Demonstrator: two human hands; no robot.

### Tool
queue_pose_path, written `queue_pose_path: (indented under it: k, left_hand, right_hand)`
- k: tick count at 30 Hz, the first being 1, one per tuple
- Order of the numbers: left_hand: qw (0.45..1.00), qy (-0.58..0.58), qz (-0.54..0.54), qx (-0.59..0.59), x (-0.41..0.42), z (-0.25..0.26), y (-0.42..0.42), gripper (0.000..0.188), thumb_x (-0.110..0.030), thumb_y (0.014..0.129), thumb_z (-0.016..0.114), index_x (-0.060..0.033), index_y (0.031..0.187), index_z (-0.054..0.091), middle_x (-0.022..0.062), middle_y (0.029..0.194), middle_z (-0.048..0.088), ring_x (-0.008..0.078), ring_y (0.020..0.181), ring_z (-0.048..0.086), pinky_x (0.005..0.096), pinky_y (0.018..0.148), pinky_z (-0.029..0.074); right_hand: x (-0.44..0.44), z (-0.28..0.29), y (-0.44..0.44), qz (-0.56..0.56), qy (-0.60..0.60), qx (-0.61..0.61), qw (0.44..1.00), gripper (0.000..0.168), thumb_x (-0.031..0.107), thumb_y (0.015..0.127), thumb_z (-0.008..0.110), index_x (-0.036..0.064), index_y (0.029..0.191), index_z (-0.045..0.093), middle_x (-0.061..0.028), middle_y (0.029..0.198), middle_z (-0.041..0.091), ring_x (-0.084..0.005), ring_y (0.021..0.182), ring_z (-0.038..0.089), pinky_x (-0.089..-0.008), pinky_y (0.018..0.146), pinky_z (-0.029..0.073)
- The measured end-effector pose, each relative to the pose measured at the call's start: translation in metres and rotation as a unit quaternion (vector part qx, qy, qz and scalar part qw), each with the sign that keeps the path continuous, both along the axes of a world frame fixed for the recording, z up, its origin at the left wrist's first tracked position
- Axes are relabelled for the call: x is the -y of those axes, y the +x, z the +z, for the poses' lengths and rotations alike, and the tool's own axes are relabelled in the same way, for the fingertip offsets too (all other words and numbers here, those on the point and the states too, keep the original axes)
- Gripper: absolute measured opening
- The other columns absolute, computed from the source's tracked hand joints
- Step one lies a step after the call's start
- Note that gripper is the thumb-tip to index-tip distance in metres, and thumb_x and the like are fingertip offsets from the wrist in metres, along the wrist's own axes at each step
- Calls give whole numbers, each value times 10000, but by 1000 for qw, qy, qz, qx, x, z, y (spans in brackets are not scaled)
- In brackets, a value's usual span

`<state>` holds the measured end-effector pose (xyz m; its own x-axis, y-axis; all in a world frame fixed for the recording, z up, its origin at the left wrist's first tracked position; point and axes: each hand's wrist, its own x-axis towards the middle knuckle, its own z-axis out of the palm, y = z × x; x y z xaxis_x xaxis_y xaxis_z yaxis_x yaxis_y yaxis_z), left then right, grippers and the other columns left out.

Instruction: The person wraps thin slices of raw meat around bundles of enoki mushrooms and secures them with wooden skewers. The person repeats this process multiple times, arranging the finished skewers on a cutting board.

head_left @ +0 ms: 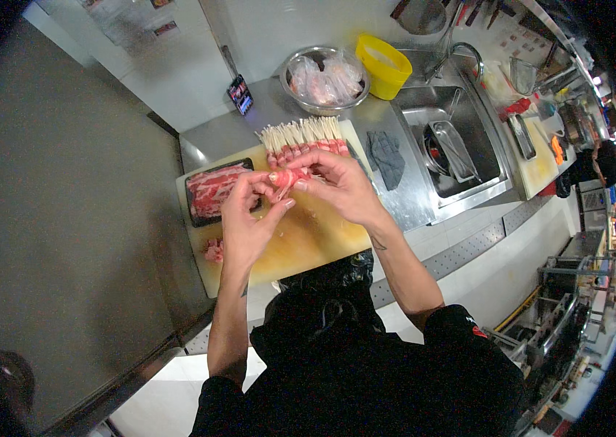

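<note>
Between both hands, above a cutting board [308, 235], is a bundle of enoki mushrooms wrapped in a thin meat slice [288, 176]. My left hand [250, 218] pinches a loose end of the slice near the bundle's root end. My right hand [340, 185] grips the other side of the roll, and its fingers hide most of the mushroom stems. Behind my hands, a row of similar meat-wrapped enoki rolls [308, 139] lies with the pale caps pointing away from me. A black tray of raw sliced meat [212, 194] rests left of my left hand, with meat scraps [214, 250] below it.
At the back stand a steel bowl of plastic-bagged food [327, 82] and a yellow container [384, 68]. A phone [240, 94] leans near the wall. To the right are a grey cloth [386, 159] and a sink [450, 188] with a metal pan inside. A person [605, 164] is far right.
</note>
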<state>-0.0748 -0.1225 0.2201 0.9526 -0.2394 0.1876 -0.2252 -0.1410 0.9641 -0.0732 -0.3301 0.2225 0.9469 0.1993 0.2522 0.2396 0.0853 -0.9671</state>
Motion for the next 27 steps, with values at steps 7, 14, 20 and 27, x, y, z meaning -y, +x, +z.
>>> queue_pose_path:
  k: [7,14,20,27]
  left_hand:
    - [984,-92,-46,-143,-6,50,-22,472,69,820,840,-35,1199,578,17,972,656,95,916,644,265,790,568]
    - [984,-116,-16,-134,-1,27,-42,277,20,894,802,-24,1113,637,5,970,680,84,881,641,259,813,545]
    - [993,-29,23,-113,8,-27,-48,146,-57,917,803,14,1034,753,36,971,772,85,887,688,256,825,544]
    - [979,13,55,-195,27,-116,-61,181,-116,913,822,40,1002,798,39,871,771,70,810,658,255,769,522]
  right_hand:
    - [-5,44,-7,53,26,-14,998,297,54,997,705,-19,1280,657,-86,1233,709,-148,1119,673,-318,992,533]
    - [0,37,-15,89,53,-67,992,274,82,1019,679,-14,1276,670,-68,1194,730,-133,1061,686,-297,945,546]
    - [-2,-2,-17,55,95,-136,985,193,115,1029,675,-3,1176,717,-34,979,753,-95,863,696,-256,759,558]
    - [18,-54,-12,35,65,-292,954,236,216,1014,716,26,1152,732,-19,939,737,-77,784,661,-245,691,530]
